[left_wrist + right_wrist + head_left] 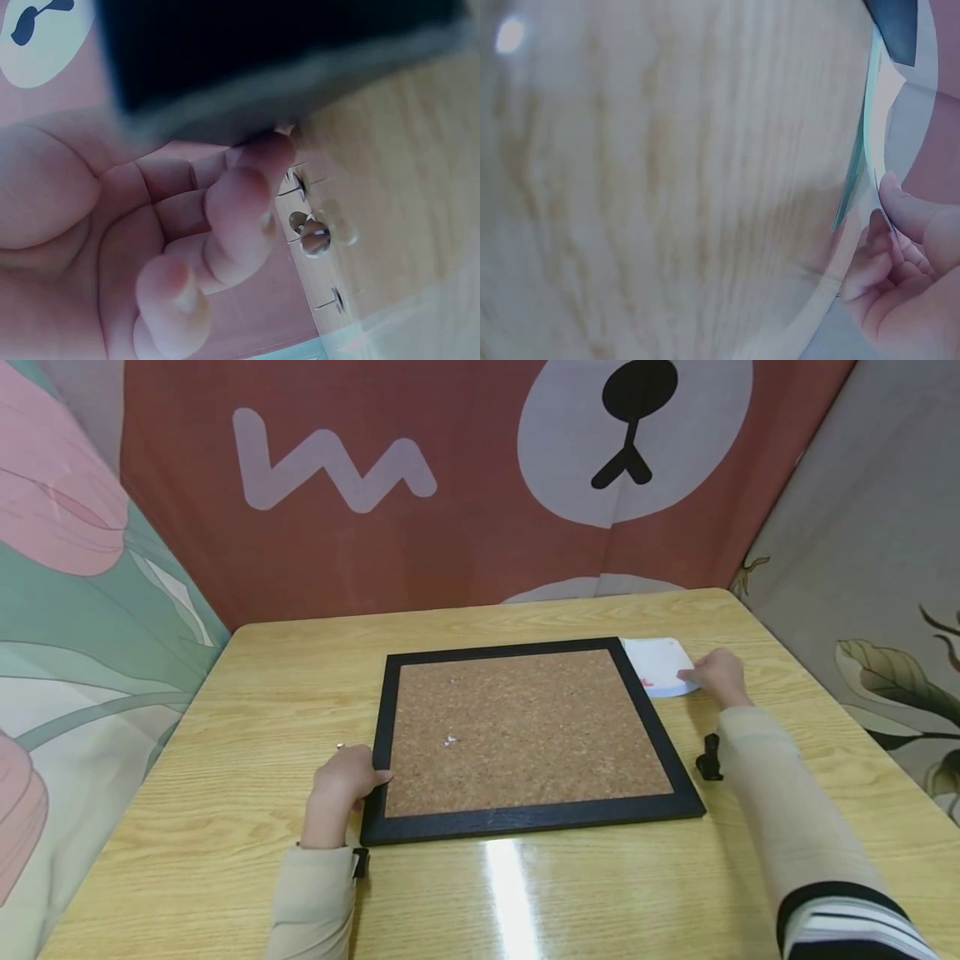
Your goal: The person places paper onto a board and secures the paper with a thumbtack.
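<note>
A cork board (525, 727) in a black frame lies flat on the table. My left hand (343, 785) grips the frame's left side, thumb over the black edge; in the left wrist view its fingers (240, 202) curl against the dark frame (285, 67). Past the board's far right corner, a white note pad (656, 664) with a small red print lies on the table. My right hand (720, 677) pinches the pad's right edge; in the right wrist view a thin sheet (885, 97) bends up between thumb and fingers, above a greenish layer.
Several metal thumbtacks (315, 240) lie on the table beyond the left fingers in the left wrist view. Small white specks (450, 740) mark the cork's left half. The wooden table (247, 735) meets a reddish printed cloth (450, 552) at the back, with patterned cloths at both sides.
</note>
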Demonstrator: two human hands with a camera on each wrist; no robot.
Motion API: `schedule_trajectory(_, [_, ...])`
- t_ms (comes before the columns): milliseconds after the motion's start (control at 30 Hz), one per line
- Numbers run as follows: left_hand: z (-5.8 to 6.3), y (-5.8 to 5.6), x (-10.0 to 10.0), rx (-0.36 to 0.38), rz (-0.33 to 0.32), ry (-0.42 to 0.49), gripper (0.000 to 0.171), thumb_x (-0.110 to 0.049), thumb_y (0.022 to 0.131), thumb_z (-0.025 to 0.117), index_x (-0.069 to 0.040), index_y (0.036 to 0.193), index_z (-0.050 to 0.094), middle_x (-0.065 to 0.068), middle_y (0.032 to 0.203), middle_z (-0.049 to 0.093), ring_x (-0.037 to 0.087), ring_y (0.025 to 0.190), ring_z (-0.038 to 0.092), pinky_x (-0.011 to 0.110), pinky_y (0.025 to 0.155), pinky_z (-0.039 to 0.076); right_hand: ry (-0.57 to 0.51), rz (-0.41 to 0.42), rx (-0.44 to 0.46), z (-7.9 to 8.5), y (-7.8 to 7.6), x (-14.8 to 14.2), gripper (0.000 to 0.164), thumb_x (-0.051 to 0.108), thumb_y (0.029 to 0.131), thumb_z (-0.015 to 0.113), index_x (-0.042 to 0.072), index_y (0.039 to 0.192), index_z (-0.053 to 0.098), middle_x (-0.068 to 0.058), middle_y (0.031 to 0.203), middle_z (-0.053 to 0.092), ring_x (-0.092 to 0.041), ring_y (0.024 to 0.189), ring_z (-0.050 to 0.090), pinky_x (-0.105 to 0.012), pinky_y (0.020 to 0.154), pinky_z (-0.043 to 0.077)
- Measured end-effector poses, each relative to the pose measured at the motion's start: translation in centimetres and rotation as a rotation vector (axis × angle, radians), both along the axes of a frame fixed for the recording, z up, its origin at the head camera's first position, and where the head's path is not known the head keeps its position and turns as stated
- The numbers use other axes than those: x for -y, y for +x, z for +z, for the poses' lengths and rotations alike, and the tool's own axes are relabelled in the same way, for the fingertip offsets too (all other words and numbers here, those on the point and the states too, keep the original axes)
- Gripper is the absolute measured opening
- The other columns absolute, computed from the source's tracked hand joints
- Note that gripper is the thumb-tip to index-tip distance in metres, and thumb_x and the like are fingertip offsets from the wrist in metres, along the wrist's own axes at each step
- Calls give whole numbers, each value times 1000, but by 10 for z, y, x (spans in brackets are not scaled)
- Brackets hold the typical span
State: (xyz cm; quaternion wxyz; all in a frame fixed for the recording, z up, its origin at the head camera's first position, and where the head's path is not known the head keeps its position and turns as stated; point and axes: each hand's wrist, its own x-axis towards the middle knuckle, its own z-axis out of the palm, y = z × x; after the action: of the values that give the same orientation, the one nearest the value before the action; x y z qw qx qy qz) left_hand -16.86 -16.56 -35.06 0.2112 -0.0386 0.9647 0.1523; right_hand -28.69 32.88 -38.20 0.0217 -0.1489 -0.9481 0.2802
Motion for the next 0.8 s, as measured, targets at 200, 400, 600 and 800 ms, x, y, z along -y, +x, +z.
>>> schedule_trajectory(200, [0,0,0,-2,6,4,39,-26,87,58,8,104,55,9,61,53,17,45,53,27,45,38,1,13,-28,1,0,1,33,15,79,66,-17,88,59,-25,80,58,-32,76,47,-36,63,38])
schedule_trajectory(400, [-1,1,1,-12,3,6,37,-27,87,58,7,101,56,9,61,53,17,46,53,27,45,38,-146,-32,20,4,-2,-2,27,10,80,64,1,62,47,1,52,40,-13,49,40,-27,48,35])
schedule_trajectory(600, [0,1,1,-9,7,5,36,-27,87,59,7,100,56,9,61,53,17,46,52,27,45,37,-357,-109,49,12,1,-2,23,9,83,60,-10,91,50,1,62,47,-8,49,49,-25,49,46])
schedule_trajectory(800, [-1,0,1,-13,5,5,38,-27,87,59,7,102,56,9,62,53,17,47,53,26,45,37,-449,-191,-53,18,-1,-2,30,12,82,63,-11,100,53,-1,66,50,-5,48,50,-23,49,48])
